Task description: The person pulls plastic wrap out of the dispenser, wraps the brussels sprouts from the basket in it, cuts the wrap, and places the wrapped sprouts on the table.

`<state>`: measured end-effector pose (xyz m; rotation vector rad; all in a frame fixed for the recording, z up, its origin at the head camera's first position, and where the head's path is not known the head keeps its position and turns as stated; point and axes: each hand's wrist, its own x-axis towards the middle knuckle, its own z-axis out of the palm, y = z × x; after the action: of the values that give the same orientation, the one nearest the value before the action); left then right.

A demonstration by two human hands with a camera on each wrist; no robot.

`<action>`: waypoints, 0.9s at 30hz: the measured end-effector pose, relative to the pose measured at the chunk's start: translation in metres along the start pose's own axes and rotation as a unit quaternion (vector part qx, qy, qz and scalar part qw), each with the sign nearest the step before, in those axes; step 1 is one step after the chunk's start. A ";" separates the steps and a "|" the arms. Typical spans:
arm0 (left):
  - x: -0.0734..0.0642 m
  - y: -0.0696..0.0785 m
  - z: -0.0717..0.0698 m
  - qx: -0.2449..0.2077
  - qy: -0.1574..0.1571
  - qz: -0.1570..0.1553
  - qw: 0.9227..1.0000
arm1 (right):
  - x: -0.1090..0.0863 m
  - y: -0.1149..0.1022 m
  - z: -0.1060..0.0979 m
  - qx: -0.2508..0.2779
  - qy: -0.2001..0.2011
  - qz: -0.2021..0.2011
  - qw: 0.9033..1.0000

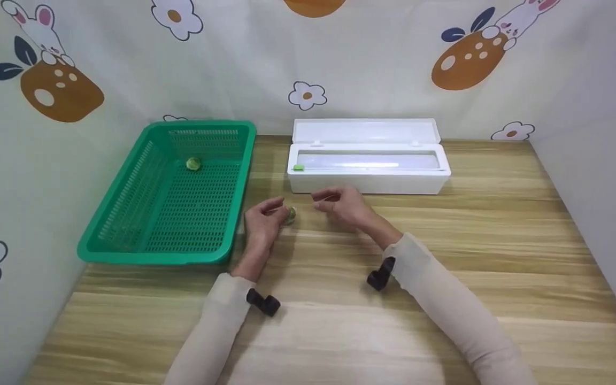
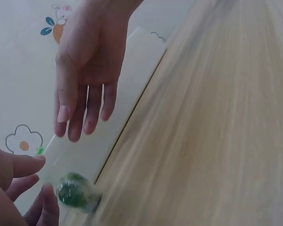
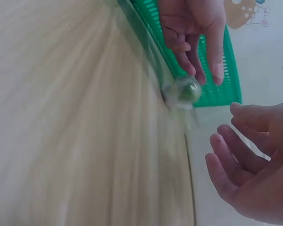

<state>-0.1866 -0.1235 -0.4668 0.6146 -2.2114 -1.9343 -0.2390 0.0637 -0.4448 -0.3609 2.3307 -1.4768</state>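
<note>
A small round green vegetable (image 1: pixel 291 215), which looks like a Brussels sprout, has clear plastic film around it. It is beside the fingertips of my left hand (image 1: pixel 263 222), and in the right wrist view the wrapped sprout (image 3: pixel 187 90) is just below those fingers, which look extended rather than closed around it. Whether they touch it is unclear. To the right, my right hand (image 1: pixel 344 206) hovers in front of the white box, its fingers loosely bent and nothing in them. A gap separates this hand from the sprout.
A green plastic basket (image 1: pixel 237 208) stands on the left, with another sprout (image 1: pixel 193 163) inside. Behind my right hand is a white cling film dispenser (image 1: pixel 369 184), lid raised, with a green slider (image 1: pixel 298 168) on its cutter rail. Patterned cloth (image 1: pixel 372 64) borders the wooden table (image 1: pixel 500 240).
</note>
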 end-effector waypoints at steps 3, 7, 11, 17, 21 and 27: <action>-0.001 0.007 0.003 0.015 -0.002 0.005 1.000 | -0.006 0.000 -0.017 -0.013 0.010 -0.018 1.000; -0.002 0.018 0.009 0.025 -0.018 0.003 1.000 | -0.015 0.002 -0.042 -0.044 0.026 -0.041 0.998; 0.002 0.032 0.017 0.029 -0.031 0.024 0.999 | -0.024 0.004 -0.070 -0.079 0.046 -0.051 0.994; 0.010 0.060 0.030 0.053 -0.084 0.063 0.993 | -0.032 0.006 -0.110 -0.132 0.095 -0.055 0.985; 0.020 0.079 0.038 0.089 -0.115 0.081 0.986 | -0.035 0.008 -0.132 -0.170 0.115 -0.068 0.976; 0.037 0.094 0.044 0.158 -0.158 0.093 0.970 | -0.039 0.008 -0.158 -0.216 0.115 -0.054 0.968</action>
<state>-0.2559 -0.0893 -0.3887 0.1247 -2.6891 -1.6983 -0.2710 0.2112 -0.3839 -0.4554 2.8623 -1.0913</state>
